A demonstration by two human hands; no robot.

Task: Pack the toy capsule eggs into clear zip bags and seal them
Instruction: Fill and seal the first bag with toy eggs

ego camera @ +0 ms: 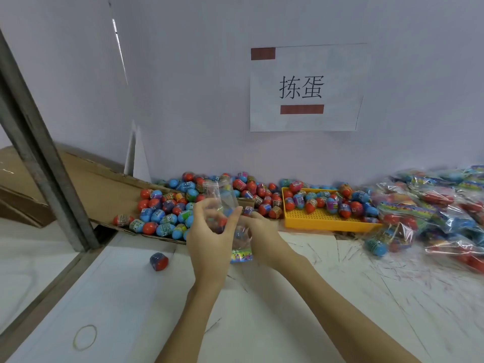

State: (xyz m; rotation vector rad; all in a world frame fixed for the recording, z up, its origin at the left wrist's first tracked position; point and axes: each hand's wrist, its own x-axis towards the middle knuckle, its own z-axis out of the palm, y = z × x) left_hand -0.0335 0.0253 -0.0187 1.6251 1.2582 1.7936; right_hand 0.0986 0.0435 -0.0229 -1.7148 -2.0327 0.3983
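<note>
Both hands meet over the white table (288, 323) around a clear zip bag (225, 205), which stands upright between them with its open mouth upward and a colourful printed strip at its bottom edge. The left hand (212, 231) holds the bag with thumb and fingers curled round its near side; the right hand (262, 237) is partly hidden behind the bag, its fingers curled against the far side, gripping it (how firmly cannot be told through the plastic). A few capsule shapes show blurred inside the bag. Just beyond the left hand lies a heap of toy capsule eggs (167, 213), red and blue, spilling over a flattened cardboard sheet (99, 189). Beyond and to the right of the right hand sits a yellow tray (324, 221) with more eggs on it, and farther right a pile of filled bags (432, 210). Near and to the left of the left hand one loose egg (158, 261) lies alone, and closer still a rubber band (85, 337). A paper sign (303, 87) hangs on the wall above.
</note>
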